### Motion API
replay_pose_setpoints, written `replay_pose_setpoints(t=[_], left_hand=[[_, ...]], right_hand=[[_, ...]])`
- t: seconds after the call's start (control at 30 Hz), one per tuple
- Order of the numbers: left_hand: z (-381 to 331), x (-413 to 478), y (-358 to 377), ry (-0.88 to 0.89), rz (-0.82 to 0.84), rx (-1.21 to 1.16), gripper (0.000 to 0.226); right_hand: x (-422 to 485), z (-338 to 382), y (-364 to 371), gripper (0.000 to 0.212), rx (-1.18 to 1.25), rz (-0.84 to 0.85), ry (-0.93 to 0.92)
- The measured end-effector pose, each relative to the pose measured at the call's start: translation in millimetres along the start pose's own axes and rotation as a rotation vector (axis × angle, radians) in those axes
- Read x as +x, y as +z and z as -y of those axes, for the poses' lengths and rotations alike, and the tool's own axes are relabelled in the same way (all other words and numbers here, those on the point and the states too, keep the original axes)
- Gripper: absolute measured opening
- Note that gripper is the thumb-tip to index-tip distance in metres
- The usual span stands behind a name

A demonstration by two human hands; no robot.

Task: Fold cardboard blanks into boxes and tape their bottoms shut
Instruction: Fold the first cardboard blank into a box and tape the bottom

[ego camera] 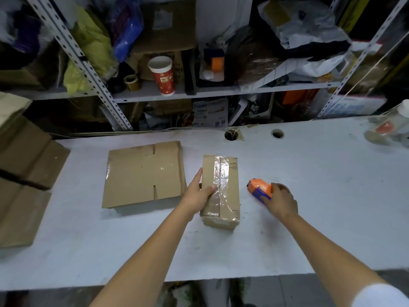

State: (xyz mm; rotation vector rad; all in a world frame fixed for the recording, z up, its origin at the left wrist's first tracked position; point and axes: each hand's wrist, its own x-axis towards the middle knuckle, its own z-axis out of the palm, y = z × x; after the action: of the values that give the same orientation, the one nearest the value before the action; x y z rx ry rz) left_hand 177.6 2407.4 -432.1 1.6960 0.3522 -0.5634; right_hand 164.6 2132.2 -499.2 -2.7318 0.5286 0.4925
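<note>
A small folded cardboard box [230,173] stands on the white table [309,218], its upward face sealed with clear tape along the middle seam. My left hand [200,194] grips its left side, thumb on the taped face. My right hand [282,202] holds an orange and blue tape dispenser [260,189] on the table just right of the box. A flat cardboard blank [143,173] lies to the left of the box, apart from both hands.
Stacked flat cardboard [24,173] lies at the table's left edge. Two cable holes [231,135] are near the back edge. A plastic bottle [391,127] lies at the far right. Cluttered metal shelves with a red paper cup [162,76] stand behind.
</note>
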Motion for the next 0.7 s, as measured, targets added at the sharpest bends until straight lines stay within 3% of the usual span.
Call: replay_pose_setpoints(t=[0.13,0.23,0.33,0.5,0.6,0.7], left_hand=[[-1.3,-0.8,-0.3,-0.009,0.019,-0.008,0.076],[-2.1,-1.8,-2.1,-0.007,0.005,0.005,0.073],[-4.5,-0.3,-4.6,-0.042,-0.008,0.015,0.081],[-29.6,-6.0,-5.8,-0.081,-0.020,0.160,0.096],[-51.5,-6.6,-5.9,0.017,-0.055,0.368,0.098],[-83.8,-12.6,-7.2,0.189,0.034,0.332,0.096]], right_hand=[[7.1,1.7,19.5,0.075,-0.106,0.027,-0.078],[11.8,5.4,27.8,0.064,-0.019,0.041,-0.012],[9.6,8.2,19.7,0.066,-0.010,0.043,-0.058],[-2.8,13.9,-37.1,0.064,0.228,0.065,-0.107],[-19.3,23.3,-88.6,0.064,0.324,0.049,-0.247],[-36.7,42.1,-128.8,0.063,0.349,0.094,-0.398]])
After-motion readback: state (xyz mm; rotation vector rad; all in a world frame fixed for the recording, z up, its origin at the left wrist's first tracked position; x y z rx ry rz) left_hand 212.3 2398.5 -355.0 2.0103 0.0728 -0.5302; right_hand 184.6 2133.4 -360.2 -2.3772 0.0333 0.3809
